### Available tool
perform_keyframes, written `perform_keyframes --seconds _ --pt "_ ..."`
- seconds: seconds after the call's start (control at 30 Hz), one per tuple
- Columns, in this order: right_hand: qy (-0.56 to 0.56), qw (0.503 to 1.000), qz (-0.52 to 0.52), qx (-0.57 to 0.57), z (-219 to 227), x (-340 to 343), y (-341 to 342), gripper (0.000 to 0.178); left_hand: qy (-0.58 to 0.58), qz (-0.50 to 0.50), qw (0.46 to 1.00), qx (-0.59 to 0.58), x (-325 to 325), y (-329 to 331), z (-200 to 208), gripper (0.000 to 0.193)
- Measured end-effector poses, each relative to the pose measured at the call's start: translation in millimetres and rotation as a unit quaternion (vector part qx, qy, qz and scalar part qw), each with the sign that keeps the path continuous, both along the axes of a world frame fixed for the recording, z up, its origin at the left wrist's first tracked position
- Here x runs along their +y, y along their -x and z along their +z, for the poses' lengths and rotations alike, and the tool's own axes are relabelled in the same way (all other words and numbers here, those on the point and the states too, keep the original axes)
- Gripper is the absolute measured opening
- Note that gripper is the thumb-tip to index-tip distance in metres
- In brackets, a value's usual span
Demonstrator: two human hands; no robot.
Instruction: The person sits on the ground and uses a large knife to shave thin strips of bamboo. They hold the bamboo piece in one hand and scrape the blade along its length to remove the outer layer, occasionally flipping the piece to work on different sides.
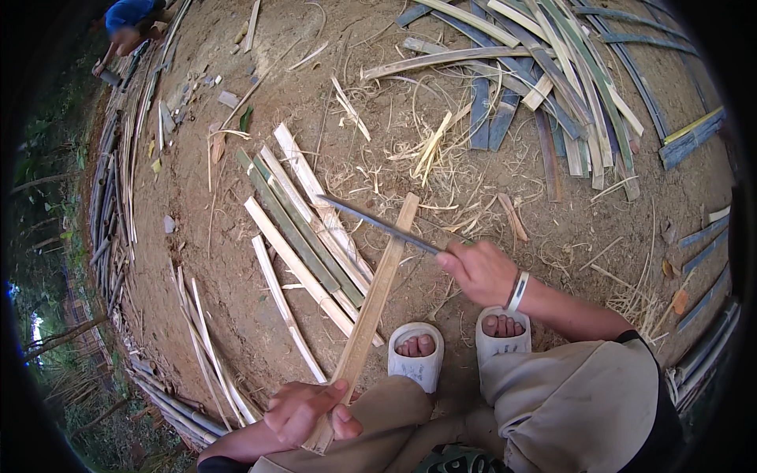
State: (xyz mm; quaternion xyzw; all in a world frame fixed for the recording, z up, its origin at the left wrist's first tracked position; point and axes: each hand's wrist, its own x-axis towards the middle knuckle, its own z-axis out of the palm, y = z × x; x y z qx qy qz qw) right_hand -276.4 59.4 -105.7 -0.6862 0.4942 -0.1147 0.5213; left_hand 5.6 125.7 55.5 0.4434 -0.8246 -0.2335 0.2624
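Observation:
My left hand is closed round the lower end of a flat bamboo strip, which slants up and away from my lap. Gripped in my right hand is a long knife; its handle is hidden by the fingers. The dark, narrow blade points to the left and crosses the strip near its far end; whether it touches the wood I cannot tell. Just beyond the strip, several split bamboo strips, pale and green, lie side by side on the ground.
A heap of bamboo slats lies at the far right. Thin shavings litter the dirt ahead. My sandalled feet are close below the knife. Bamboo poles line the left edge, and another person crouches at the far left.

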Motion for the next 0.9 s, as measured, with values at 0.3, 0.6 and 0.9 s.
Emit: perform_keyframes --seconds 0.3,0.6,0.9 --pt "0.039 0.997 0.058 0.029 6 -8 12 0.047 0.039 -0.022 0.998 -0.034 -5 0 5 0.023" --pt "0.058 0.994 0.060 0.074 8 -6 18 0.048 0.027 -0.036 0.997 -0.066 -1 -2 6 0.025" --pt "0.066 0.989 0.062 0.120 7 -5 24 0.051 0.029 -0.001 0.998 -0.062 2 -8 4 0.027"
